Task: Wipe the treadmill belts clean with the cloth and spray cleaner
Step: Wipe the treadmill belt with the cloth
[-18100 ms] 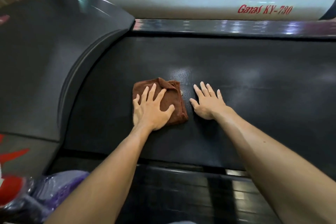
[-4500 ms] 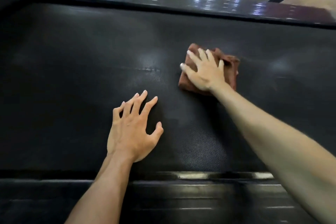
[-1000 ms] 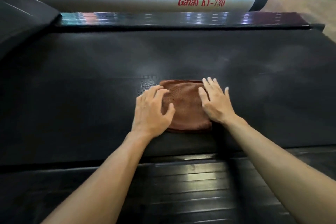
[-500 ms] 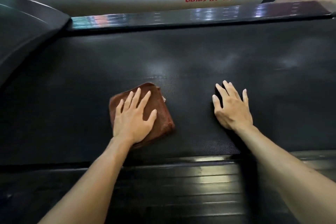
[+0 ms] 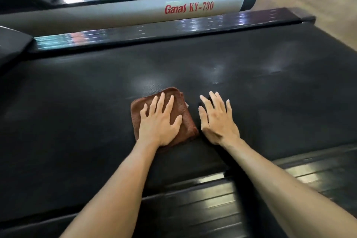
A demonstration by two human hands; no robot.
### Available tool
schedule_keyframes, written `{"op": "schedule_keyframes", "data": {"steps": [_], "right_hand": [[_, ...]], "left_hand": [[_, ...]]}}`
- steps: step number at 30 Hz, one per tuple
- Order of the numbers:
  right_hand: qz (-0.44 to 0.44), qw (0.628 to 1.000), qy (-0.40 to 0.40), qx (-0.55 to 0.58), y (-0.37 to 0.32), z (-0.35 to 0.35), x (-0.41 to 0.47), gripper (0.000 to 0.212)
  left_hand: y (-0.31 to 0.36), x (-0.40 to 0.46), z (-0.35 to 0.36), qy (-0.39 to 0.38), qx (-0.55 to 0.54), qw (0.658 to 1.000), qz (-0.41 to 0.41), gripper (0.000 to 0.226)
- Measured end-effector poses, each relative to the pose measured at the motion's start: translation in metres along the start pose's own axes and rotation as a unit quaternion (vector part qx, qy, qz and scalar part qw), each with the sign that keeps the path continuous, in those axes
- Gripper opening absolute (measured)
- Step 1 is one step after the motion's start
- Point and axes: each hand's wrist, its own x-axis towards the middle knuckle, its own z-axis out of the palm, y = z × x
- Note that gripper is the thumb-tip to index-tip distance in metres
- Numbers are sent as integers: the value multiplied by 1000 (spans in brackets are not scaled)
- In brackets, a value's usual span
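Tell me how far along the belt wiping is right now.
Done: nothing shows plainly; the belt carries only pale sheen patches. In hand: the left hand presses the brown cloth flat on the belt, while the right hand rests flat beside it. Left: the belt's right stretch, and the neighbouring treadmill. No spray cleaner shows.

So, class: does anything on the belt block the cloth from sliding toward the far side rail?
Nothing visible does. The left hand presses the cloth flat, and the belt up to the far side rail shows only sheen.
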Motion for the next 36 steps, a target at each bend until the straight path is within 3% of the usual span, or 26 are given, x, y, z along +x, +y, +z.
{"op": "schedule_keyframes", "data": {"steps": [4,9,15,19,20,24,26,29,32,36], "right_hand": [[9,1000,-1,-9,2,1,3,59],[10,1000,-6,0,0,-2,1,61],[-27,998,-57,-27,-8,-14,-6,59],[49,996,-78,3,-42,-33,15,62],[28,997,-75,-13,-55,-36,26,63],[-197,968,-51,-145,-83,-31,80,58],[-218,954,-104,-180,-72,-23,111,60],[-144,950,-168,-218,-35,-17,145,75],[-105,949,-159,-253,9,-26,164,81],[35,959,-145,-241,44,-48,202,70]], "left_hand": [[-3,19,-5,-8,-9,1000,1,73],[-17,-13,-16,17,-100,994,38,76],[-39,-48,-39,-86,-16,996,9,82],[-47,-36,-35,-114,20,993,8,93],[-50,-27,-32,-111,30,993,17,93],[-49,20,-28,-77,34,996,43,91],[-40,48,-25,-62,23,997,44,91],[-25,91,-25,-51,-7,997,57,97],[-34,120,-35,-17,-52,995,82,98],[-87,127,-41,11,-17,1000,-25,91]]}}
